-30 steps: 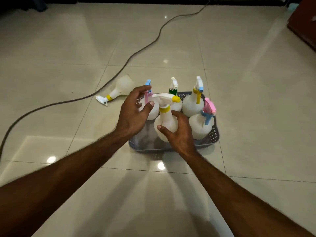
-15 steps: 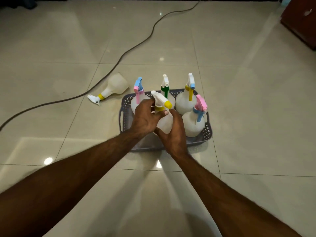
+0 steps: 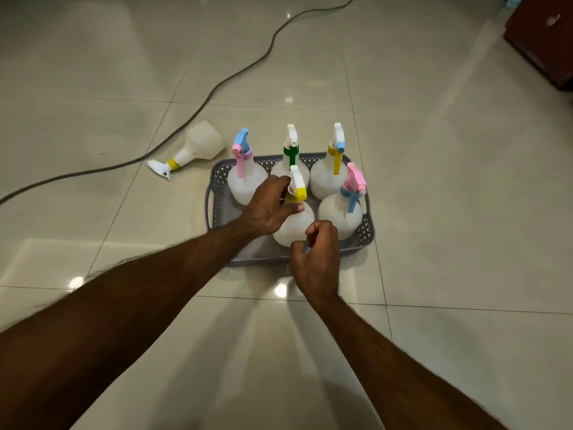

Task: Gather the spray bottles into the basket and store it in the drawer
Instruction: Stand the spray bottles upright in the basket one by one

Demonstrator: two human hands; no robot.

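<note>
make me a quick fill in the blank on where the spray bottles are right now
1. The number of bottles standing upright in the grey basket is ____.
2. The bottle outside the basket is lying on the ____.
3. The left hand grips the neck of the bottle with the ____ nozzle.
4. The right hand is holding ____.

Missing words: five; floor; yellow; nothing

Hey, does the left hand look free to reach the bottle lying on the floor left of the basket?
Probably yes, once the left hand lets go of the yellow-nozzle bottle. The fallen bottle lies on open floor left of the basket, only a cable behind it.
</note>
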